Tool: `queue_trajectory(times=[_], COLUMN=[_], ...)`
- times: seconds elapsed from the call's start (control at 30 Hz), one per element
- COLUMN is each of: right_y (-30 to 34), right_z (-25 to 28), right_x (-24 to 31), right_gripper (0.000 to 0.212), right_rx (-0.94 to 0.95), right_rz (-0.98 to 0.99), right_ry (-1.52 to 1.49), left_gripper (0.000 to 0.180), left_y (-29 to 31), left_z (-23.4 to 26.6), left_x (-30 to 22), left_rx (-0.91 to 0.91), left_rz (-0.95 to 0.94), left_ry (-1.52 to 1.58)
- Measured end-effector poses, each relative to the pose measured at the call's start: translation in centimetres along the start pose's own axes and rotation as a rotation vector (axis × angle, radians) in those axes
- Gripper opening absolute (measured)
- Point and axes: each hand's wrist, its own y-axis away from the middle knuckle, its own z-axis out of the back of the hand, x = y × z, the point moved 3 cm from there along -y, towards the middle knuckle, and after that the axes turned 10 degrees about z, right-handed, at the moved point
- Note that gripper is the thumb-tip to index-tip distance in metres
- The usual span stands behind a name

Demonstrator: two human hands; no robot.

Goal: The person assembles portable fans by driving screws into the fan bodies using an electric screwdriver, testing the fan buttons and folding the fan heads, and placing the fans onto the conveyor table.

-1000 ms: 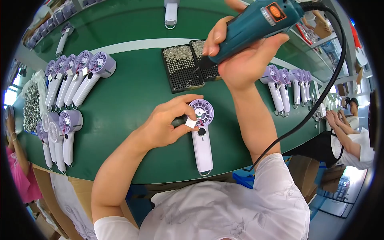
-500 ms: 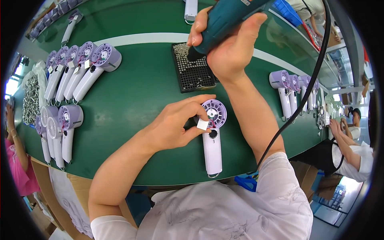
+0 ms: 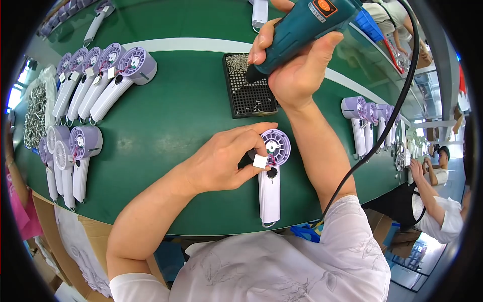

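Observation:
A purple-and-white handheld fan (image 3: 269, 194) lies on the green tabletop in front of me, its round head open with the inner parts showing. My left hand (image 3: 234, 158) is closed at the left side of that head. A small white square piece (image 3: 260, 161) shows between its thumb and index finger, beside thin wires. Up and to the right, my right hand (image 3: 299, 75) grips a teal electric screwdriver (image 3: 297, 38). Its black nose points down over a black screw tray (image 3: 255, 93), whose holes hold many small screws. Whether the bit carries a screw is too small to tell.
Rows of similar fans (image 3: 108, 75) lie at the left, with more (image 3: 357, 121) at the right. A clear bag of metal parts (image 3: 36, 113) sits at the far left edge. The screwdriver's black cable (image 3: 385, 133) arcs over the right side. Co-workers sit at both sides.
The whole view has shifted slightly. The screwdriver's nose has moved a little nearer to me over the screw tray. My left hand keeps its hold at the fan head.

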Motion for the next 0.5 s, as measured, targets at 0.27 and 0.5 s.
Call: queue_trajectory(times=[0.27, 0.5], right_y=[-1.0, 1.3], right_z=[1.3, 1.2], right_x=[-1.3, 0.1], right_gripper=[0.094, 0.086], right_rx=[0.330, -0.155], right_rz=[0.325, -0.154], right_ry=[-0.212, 0.354], left_gripper=[0.033, 0.033], left_y=[-0.3, -0.4], left_z=[-0.2, -0.3], left_x=[-0.2, -0.2], left_rx=[-0.002, 0.000], left_rz=[-0.023, -0.019], left_ry=[-0.008, -0.004])
